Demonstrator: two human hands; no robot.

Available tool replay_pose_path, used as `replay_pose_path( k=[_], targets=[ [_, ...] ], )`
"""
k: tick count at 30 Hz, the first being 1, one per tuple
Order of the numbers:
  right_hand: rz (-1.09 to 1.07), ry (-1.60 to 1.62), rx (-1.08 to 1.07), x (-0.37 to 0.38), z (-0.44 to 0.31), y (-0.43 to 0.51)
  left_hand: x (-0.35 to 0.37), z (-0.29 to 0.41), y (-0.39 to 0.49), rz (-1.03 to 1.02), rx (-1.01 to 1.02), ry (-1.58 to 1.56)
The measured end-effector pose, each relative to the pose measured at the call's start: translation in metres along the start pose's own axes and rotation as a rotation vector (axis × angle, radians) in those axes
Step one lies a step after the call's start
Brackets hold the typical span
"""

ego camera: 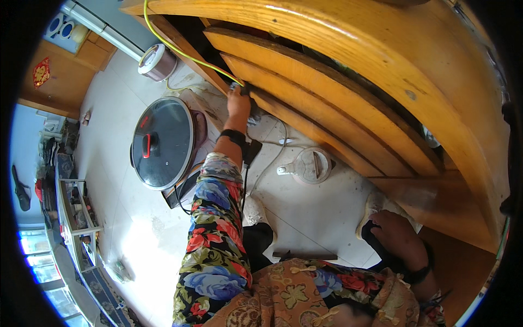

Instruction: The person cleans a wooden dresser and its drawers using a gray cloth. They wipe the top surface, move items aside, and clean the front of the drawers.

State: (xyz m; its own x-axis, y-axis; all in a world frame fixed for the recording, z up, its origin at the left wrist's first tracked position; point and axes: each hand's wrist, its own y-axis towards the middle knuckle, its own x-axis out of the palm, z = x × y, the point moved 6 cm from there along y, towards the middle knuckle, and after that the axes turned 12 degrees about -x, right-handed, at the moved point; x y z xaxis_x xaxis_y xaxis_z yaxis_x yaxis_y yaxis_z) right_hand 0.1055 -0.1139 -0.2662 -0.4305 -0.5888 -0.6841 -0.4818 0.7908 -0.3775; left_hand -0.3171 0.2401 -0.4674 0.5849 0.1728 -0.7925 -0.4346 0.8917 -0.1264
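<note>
My left hand (238, 102) reaches out to the edge of an orange wooden cabinet (286, 77), beside the end of a yellow-green cable (179, 50). A small dark item is at its fingers, but what they grip is too small to tell. Below and to the left stands a large round pan with a glass lid (167, 143) and a red-trimmed handle. My right hand (382, 227) rests low at the right, near my knee and shoe, and nothing shows in it. Between the two, on the tiles, lies a round pale lid-like item with a handle (312, 165).
A rice cooker (157, 63) stands on the floor at the upper left. A thin grey cord (282, 151) loops over the tiles. A black adapter (252, 152) hangs by my left wrist. A white shelf rack (77, 225) stands far left, near a plastic bag (118, 270).
</note>
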Motion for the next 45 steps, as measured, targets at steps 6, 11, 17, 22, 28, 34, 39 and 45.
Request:
replay_pose_path(
  k=[6,11,17,22,28,34,39,45],
  targets=[
    [-0.024,-0.006,-0.031,0.004,-0.002,0.004,-0.016,0.017,0.015,-0.033,0.082,0.157],
    [-0.011,-0.038,-0.033,0.003,-0.005,0.001,-0.020,0.031,-0.008,0.077,0.122,0.347],
    [0.006,-0.069,-0.104,0.006,-0.015,0.001,-0.002,0.048,-0.050,0.058,0.218,0.357],
    [-0.051,-0.092,-0.065,0.014,-0.014,-0.003,0.018,0.056,-0.097,0.063,0.360,0.161],
    [0.017,-0.109,-0.147,0.015,-0.014,0.000,0.054,0.073,-0.171,-0.181,0.472,0.008],
    [0.070,-0.114,-0.156,0.027,0.004,0.000,0.070,0.126,-0.307,-0.866,0.623,-0.123],
    [0.280,0.120,-0.079,0.011,0.026,0.009,-0.004,0.145,-0.345,-1.435,-0.173,-0.953],
    [0.286,0.973,-0.396,0.013,0.001,0.020,-0.074,0.171,-0.395,-1.542,-0.050,-1.162]
  ],
)
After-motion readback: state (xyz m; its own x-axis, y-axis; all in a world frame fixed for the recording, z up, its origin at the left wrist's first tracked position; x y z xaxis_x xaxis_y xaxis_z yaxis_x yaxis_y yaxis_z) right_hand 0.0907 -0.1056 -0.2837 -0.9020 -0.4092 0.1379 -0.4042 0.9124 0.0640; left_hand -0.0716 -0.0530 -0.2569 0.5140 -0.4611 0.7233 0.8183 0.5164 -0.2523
